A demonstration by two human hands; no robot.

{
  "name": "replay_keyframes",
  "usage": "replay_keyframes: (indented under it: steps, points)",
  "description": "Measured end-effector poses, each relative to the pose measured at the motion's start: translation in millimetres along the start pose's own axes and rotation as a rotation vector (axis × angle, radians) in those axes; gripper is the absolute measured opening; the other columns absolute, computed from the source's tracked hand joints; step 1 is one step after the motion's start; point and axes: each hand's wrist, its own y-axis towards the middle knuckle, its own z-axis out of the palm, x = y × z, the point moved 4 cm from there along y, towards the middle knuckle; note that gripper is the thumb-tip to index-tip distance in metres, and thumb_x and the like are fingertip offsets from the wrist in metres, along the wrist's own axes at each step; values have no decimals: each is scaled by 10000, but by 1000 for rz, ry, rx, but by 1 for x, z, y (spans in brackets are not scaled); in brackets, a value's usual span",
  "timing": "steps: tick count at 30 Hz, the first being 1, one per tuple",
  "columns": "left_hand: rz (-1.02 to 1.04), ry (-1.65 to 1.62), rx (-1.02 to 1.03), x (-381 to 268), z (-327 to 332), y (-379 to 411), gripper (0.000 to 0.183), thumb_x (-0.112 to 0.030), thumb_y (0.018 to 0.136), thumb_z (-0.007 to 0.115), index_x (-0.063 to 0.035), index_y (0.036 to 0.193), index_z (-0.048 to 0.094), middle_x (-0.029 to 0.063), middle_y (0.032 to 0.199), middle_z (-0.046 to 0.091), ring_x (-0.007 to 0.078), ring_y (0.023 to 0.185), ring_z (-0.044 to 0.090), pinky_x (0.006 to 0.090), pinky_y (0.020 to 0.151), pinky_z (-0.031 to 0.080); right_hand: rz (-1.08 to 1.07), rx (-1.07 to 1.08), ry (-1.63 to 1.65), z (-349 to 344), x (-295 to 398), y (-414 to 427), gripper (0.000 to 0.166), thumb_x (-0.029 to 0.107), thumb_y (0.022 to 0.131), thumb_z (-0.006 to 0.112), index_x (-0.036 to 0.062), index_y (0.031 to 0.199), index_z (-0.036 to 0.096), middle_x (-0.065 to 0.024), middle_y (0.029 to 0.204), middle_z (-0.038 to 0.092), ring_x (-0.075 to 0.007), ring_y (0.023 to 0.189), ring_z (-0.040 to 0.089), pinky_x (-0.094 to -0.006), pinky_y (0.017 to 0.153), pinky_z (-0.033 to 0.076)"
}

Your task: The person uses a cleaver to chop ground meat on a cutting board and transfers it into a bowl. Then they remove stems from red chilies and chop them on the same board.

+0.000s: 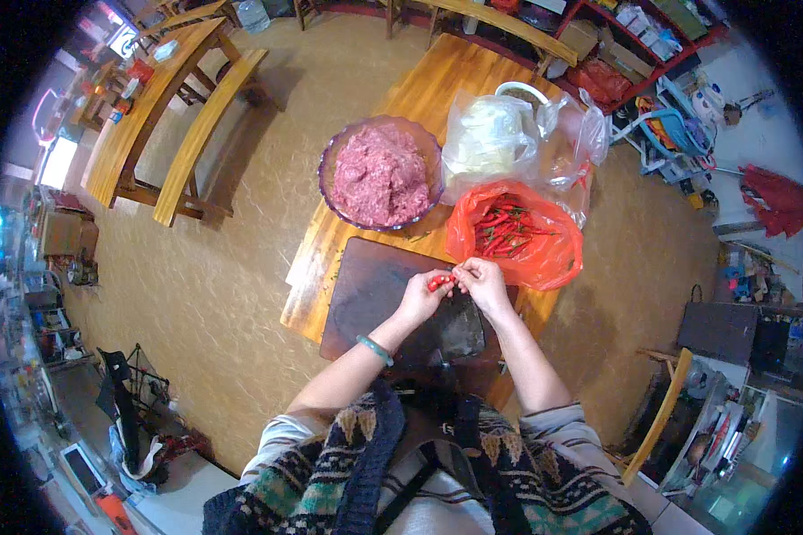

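My left hand [429, 291], with a green bangle [375, 350] on its wrist, is closed around several red chili peppers [439, 282]. The fingertips of my right hand [476, 277] pinch the end of a chili beside it. Both hands are above a dark cutting board [381, 294], where a cleaver's broad blade [463, 329] lies below them. Just beyond my right hand, an open red plastic bag [555, 251] holds many red chilies with green stems [508, 231]. A purple-rimmed glass bowl [326, 175] heaped with ground meat [383, 175] stands to the upper left of the board.
On the wooden table [308, 294], clear plastic bags with pale contents [492, 137] and a white-rimmed bowl [523, 90] stand at the far right. A wooden bench [207, 137] and another table [154, 100] are at the upper left. A wooden chair [662, 414] is at the lower right.
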Motion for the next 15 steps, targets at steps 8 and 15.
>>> replay_keyframes:
  steps: [8,15]
  points:
    - [-8,-329,126,2,-18,-15,155,-75,804,484,-15,938,531,26,743,555,93,709,504,210,652,402,343,157,573,14,-39,24,144,171,775,557,33,751,523,9,607,502,-69,485,462,-178,446,375]
    - [-196,-858,-20,-5,-25,-19,121,-53,785,505,-20,901,505,37,727,541,116,657,511,217,619,420,84,-623,-396,-89,-59,106,362,346,668,614,7,554,554,-122,513,552,-230,484,551,-357,490,425]
